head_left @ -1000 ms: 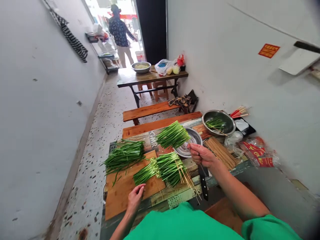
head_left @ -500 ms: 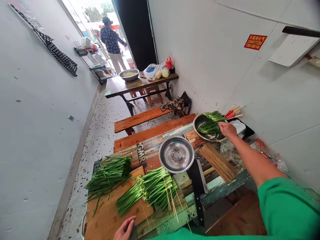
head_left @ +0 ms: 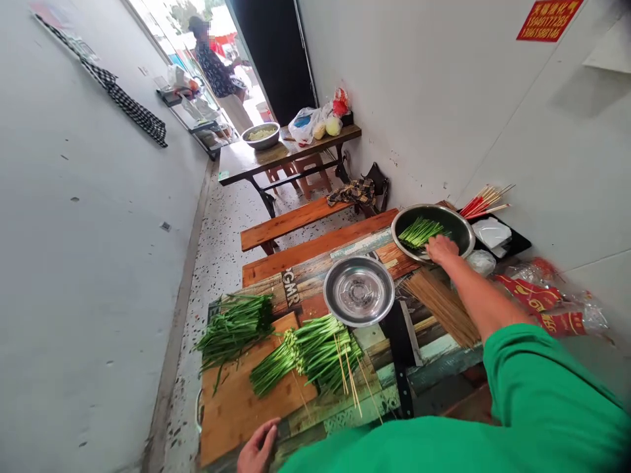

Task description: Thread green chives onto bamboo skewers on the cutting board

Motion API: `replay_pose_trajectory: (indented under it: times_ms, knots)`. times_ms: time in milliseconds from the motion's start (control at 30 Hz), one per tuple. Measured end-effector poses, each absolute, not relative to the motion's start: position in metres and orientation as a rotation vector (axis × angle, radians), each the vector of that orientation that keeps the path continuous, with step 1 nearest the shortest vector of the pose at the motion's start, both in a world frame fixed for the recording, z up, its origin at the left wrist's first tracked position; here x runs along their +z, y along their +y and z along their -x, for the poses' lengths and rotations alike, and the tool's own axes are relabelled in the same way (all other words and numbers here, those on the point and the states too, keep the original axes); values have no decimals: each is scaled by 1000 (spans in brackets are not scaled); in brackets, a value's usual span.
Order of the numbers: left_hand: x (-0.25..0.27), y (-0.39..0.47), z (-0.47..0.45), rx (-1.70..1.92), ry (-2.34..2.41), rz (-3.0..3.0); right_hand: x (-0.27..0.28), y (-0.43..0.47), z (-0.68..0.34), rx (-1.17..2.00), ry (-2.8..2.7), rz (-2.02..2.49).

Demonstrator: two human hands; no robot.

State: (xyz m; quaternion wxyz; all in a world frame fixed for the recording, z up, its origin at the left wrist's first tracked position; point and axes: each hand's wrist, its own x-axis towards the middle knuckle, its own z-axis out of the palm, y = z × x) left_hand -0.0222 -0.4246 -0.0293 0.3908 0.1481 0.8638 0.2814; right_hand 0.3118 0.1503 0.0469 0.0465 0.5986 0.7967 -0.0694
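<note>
My right hand (head_left: pixel 442 250) is down in the large metal bowl (head_left: pixel 470 248) at the back right, fingers curled at the end of a bunch of green garlic chives (head_left: pixel 420 231); its fingertips are partly hidden. Close to the cutting board's front edge, my left hand (head_left: pixel 259 448) is empty, with thumb and fingers a little apart. On the wooden cutting board (head_left: pixel 231 420) lie a loose heap of chives (head_left: pixel 239 325) and a trimmed bunch with buds (head_left: pixel 276 368). Several thin bamboo skewers (head_left: pixel 349 378) lie across more cut chives (head_left: pixel 323 351).
An empty shallow metal basin (head_left: pixel 359 291) stands mid-table. Beside it lies a cleaver (head_left: pixel 401 345), its handle toward me. A pile of skewers (head_left: pixel 441 305) is below the large bowl, with plastic packaging (head_left: pixel 547 299) to the right. A person (head_left: pixel 217 72) stands at the doorway.
My right hand has lowered into the bowl with the chives, which now lie flatter there. The view has shifted right, and the person in the doorway has turned.
</note>
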Motion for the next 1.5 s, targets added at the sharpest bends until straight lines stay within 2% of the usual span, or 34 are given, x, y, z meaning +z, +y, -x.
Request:
replay_pose_trajectory:
  times_ms: [100,200,300,400,767,967,1100,1300,1500]
  knots:
    - [-12,-419,17,806,2221,-423,59,82,-286,-263,2547,-1798]
    - [-7,-416,19,856,2176,-409,54,-17,-254,-504,2595,-1594]
    - [-15,-421,27,963,2104,-364,39,-113,-228,-763,2488,-1385]
    - [-23,-429,36,1029,2041,-350,22,-166,-205,-869,2334,-1340]
    - [-28,-456,69,1165,1952,-369,21,-180,-154,-753,2152,-1526]
    - [-35,-470,77,1188,1957,-353,19,-184,-133,-877,2109,-1558]
    - [-36,-477,80,1206,1958,-357,19,-175,-120,-1093,2043,-1638]
    - [-40,-482,81,1189,1965,-342,16,-174,-115,-1619,1778,-1728]
    - [-37,-475,79,1128,2006,-400,19,-183,-128,-2136,1678,-1590]
